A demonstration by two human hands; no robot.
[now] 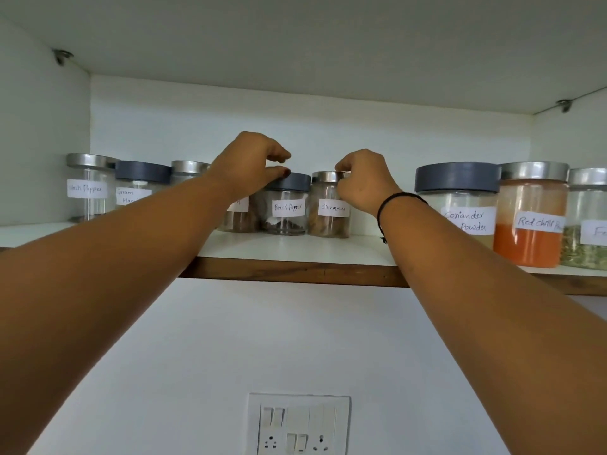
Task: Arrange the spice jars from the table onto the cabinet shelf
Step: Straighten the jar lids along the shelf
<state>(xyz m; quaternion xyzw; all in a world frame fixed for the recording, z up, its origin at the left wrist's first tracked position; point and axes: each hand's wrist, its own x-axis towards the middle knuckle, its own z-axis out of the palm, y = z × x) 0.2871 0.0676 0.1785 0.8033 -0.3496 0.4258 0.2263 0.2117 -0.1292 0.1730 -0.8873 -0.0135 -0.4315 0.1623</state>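
Both arms reach up to the white cabinet shelf (295, 247). My left hand (249, 162) grips the dark lid of a small jar labelled Black Pepper (287, 208). My right hand (364, 182) pinches the silver lid of the Cinnamon jar (330, 208) beside it. A further brown-filled jar (238, 218) stands half hidden behind my left wrist. At the left stand another Black Pepper jar (87, 188), a Garam Masala jar (138, 188) and a silver-lidded jar (189, 170).
At the right of the shelf stand a Coriander Powder jar (460, 205), a Red Chilli Powder jar (530, 221) and a jar of green seeds (588, 228). The shelf has a brown wooden front edge (295, 272). A switch and socket plate (299, 425) is on the wall below.
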